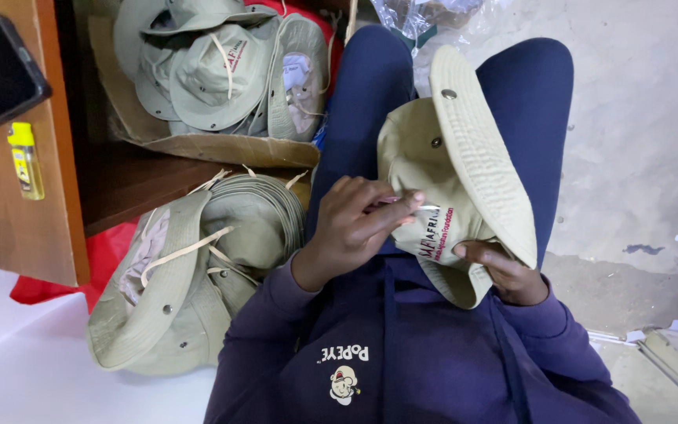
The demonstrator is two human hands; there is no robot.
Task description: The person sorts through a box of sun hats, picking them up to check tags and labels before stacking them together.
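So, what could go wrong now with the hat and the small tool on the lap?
1. The left hand pinches a thin tool against the khaki hat; a slip might snag the fabric or prick the right hand under the brim.
2. The hat rests loosely on the knees and could slide to the dusty floor.

hat stack (198, 290) crowds left, floor (637, 157) seemingly open right
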